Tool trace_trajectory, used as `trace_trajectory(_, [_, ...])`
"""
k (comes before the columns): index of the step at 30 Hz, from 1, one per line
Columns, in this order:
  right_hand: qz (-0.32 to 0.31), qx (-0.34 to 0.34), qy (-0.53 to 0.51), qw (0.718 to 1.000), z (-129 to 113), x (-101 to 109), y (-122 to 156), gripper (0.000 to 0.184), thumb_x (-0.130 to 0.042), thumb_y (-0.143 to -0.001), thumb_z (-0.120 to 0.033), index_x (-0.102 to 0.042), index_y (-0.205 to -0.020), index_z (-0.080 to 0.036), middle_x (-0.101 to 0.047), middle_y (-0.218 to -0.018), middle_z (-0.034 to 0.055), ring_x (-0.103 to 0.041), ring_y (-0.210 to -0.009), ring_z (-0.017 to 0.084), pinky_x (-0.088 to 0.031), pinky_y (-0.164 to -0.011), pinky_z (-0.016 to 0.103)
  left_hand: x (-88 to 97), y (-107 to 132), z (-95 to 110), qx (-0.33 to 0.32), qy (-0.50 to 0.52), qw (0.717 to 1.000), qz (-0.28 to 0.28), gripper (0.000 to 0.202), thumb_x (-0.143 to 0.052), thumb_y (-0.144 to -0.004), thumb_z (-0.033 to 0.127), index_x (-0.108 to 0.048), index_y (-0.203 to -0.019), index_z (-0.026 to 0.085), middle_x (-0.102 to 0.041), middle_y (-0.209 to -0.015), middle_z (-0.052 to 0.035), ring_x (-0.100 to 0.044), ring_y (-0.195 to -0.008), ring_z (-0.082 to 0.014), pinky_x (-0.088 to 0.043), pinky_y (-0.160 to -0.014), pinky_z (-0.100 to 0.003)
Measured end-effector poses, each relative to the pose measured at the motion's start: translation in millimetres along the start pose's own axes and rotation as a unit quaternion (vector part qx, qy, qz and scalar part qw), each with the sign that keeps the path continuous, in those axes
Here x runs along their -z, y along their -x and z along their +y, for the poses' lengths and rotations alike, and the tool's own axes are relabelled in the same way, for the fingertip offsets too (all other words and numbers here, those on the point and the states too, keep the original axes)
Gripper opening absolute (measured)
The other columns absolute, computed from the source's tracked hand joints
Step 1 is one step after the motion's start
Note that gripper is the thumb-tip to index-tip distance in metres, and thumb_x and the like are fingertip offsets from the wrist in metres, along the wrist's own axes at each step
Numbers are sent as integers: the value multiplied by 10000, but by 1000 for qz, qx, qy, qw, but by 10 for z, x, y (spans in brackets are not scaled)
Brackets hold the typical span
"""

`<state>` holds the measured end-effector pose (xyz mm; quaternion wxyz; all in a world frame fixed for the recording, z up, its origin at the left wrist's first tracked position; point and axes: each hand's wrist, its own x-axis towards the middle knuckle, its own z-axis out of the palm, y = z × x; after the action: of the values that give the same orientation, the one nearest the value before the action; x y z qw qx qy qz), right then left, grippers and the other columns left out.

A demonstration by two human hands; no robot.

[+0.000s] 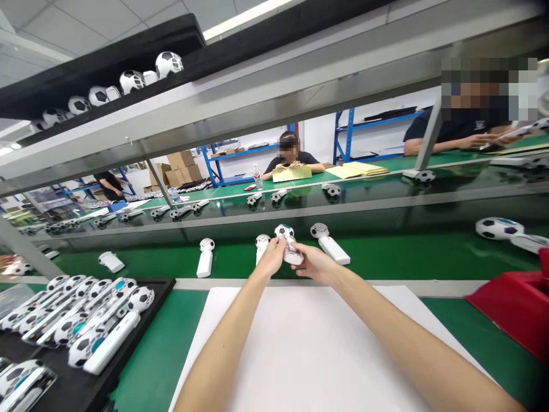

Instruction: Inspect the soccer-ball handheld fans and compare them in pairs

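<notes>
A white handheld fan (293, 255) with a football-patterned black-and-white head is held out over the green belt, between both my hands. My left hand (271, 259) pinches it from the left, near the head. On the other side, the fingers of my right hand (316, 264) close round the lower handle. Just beside my left hand lies another fan (262, 242), partly hidden behind it. A further fan (334, 249) rests on the belt close to my right hand, its handle slanting down to the right.
Below my forearms lies a white sheet (313, 343). At left, a black tray (148, 320) holds several football-headed fans. A red bin (514, 306) stands at right. More fans lie along the belt (386, 254). Overhead runs a shelf (257, 109). Co-workers sit across the line.
</notes>
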<state>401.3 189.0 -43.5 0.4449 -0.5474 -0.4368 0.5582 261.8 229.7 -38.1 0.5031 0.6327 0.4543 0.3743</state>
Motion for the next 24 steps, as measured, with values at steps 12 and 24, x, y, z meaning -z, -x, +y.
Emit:
trace_trajectory(12, [323, 15, 393, 861, 202, 864, -202, 504, -723, -818, -306, -575, -1288, -199, -363, -1472, 206, -267, -1389, 448, -215, -1084, 598, -4, -51, -459, 62, -197, 971, 120, 678, -685, -687, 76, -495, -1316, 244, -417, -1410, -185, -349, -1363, -422, -279, -1085, -545])
trace_trajectory(24, [252, -1, 39, 967, -72, 1144, -124, 278, -523, -1005, -375, -621, -1038, -117, -668, -895, 43, -636, -701, 122, -556, -649, 279, 616, 121, 419, 56, 282, 958, -21, 294, -424, -865, 150, -544, -1116, 56, -674, -1031, -179, -572, -629, -105, -486, -570, -220])
